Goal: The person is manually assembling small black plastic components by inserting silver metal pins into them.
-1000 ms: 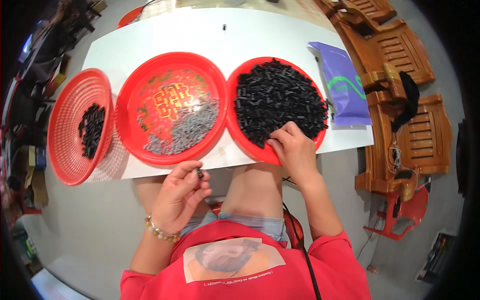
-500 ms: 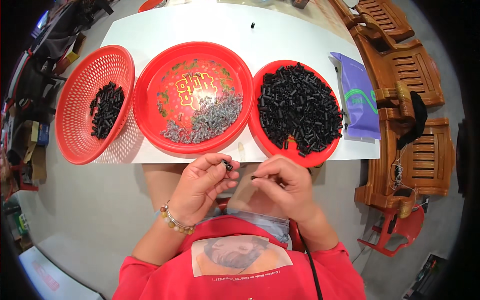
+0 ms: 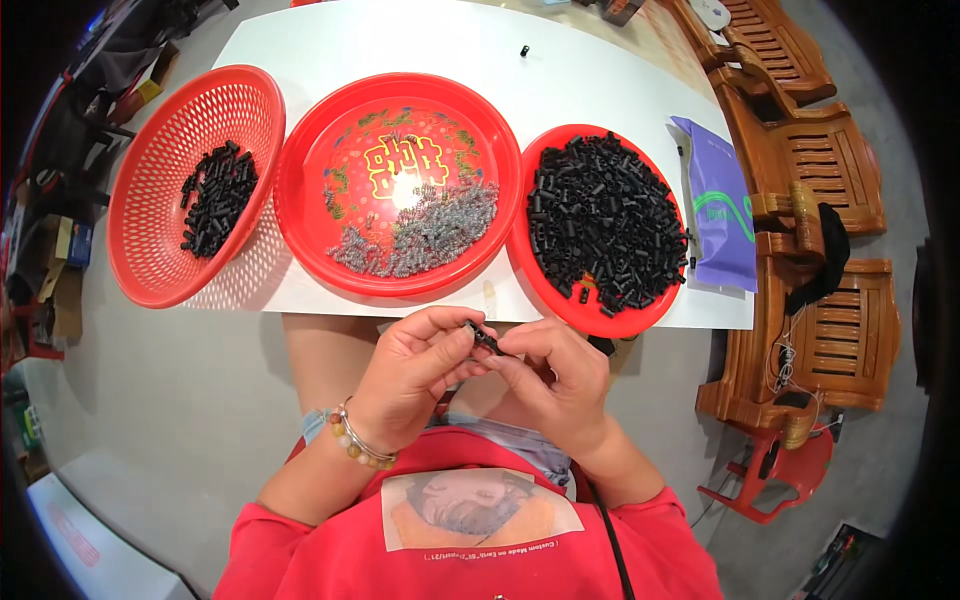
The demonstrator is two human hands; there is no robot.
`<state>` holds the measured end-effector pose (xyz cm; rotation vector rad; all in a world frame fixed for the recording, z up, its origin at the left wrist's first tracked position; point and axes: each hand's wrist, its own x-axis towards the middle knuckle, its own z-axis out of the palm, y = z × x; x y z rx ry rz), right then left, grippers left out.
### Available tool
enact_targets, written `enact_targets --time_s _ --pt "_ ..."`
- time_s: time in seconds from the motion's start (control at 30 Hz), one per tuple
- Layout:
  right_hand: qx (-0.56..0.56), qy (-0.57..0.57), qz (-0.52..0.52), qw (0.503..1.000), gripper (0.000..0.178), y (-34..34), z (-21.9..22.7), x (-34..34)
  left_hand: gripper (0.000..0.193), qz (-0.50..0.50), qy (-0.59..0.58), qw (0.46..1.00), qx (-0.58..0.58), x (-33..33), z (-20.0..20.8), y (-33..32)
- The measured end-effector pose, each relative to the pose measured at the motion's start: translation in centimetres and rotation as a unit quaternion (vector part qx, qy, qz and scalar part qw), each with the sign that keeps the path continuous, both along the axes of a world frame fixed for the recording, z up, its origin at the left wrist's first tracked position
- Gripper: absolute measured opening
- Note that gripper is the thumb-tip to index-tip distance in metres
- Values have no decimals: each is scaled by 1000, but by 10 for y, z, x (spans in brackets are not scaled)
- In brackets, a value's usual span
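Note:
Below the table's front edge, my left hand [image 3: 412,368] pinches a small black plastic part [image 3: 482,338] between thumb and fingers. Its right end meets the fingertips of my right hand [image 3: 556,376], closed in a pinch on a small black piece at that end. Where one piece stops and the other starts is hidden by the fingers. Ahead stand a red tray [image 3: 300,160] with a heap of small metal springs [image 3: 425,235], a red plate [image 3: 640,322] piled with black plastic parts [image 3: 600,215], and a red mesh basket [image 3: 135,215] holding black parts [image 3: 217,195].
A white table [image 3: 480,50] carries the containers. One loose black part [image 3: 524,51] lies toward its far side. A purple package [image 3: 722,215] is at the table's right edge, beside wooden chairs [image 3: 820,330]. A red plastic stool [image 3: 790,480] stands at the lower right.
My hands have come together; my right hand has moved left, bringing its small black piece against the black part in my left hand. The whole view has shifted slightly.

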<state>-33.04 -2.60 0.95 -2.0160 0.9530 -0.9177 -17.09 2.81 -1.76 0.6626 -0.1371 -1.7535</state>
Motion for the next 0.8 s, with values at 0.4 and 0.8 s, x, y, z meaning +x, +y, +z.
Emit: enact_targets --time_s 0.4,0.8 --pt "-211 52 48 975 20 1 -1 -2 18 16 -146 989 -18 -1 3 1" --pt "-154 103 46 982 31 -3 16 3 21 -29 -134 990 -31 9 5 4"
